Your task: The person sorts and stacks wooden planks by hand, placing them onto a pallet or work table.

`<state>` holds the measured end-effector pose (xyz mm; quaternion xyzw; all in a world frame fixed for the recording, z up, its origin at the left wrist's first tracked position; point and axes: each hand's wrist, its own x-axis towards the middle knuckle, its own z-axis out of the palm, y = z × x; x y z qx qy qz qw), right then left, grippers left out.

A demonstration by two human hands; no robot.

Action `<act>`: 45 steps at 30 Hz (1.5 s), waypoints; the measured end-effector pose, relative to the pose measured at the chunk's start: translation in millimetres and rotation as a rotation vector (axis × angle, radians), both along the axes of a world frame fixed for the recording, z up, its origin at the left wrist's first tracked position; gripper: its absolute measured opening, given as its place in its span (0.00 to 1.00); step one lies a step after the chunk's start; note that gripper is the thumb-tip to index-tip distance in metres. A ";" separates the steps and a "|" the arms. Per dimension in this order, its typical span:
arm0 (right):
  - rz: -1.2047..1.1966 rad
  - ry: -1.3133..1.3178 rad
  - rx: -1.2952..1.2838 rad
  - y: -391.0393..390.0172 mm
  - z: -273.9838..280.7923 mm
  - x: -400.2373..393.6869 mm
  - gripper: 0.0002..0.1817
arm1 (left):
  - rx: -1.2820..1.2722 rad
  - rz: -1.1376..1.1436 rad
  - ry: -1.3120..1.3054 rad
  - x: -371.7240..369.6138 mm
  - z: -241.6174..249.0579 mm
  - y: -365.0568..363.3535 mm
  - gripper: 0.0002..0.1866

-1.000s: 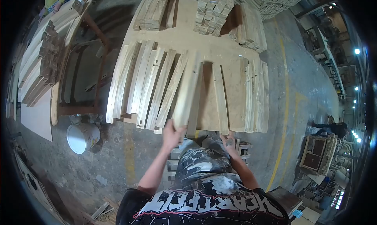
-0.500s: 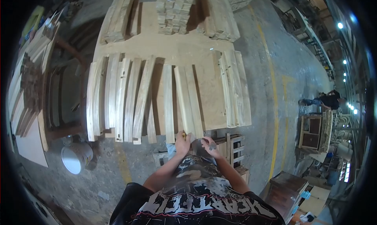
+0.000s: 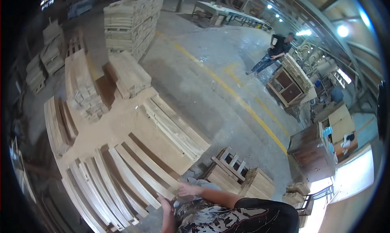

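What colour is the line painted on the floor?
Yellow: the floor line runs diagonally across the grey concrete, clearest in the head view.

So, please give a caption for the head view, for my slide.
Both hands, left hand and right hand, at the near ends of curved wooden slats on a low board.

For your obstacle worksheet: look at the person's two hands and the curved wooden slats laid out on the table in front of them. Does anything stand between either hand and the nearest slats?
Nothing visible does. The right hand lies open at the near end of a curved slat; the left hand is just below the slat ends at the table edge.
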<state>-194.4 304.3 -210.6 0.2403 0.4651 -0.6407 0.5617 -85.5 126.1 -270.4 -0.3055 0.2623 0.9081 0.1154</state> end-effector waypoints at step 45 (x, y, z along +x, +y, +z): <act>0.040 0.871 0.532 -4.4 -25.6 -1.4 0.39 | -0.321 -0.112 -0.253 -20.9 37.1 11.7 0.25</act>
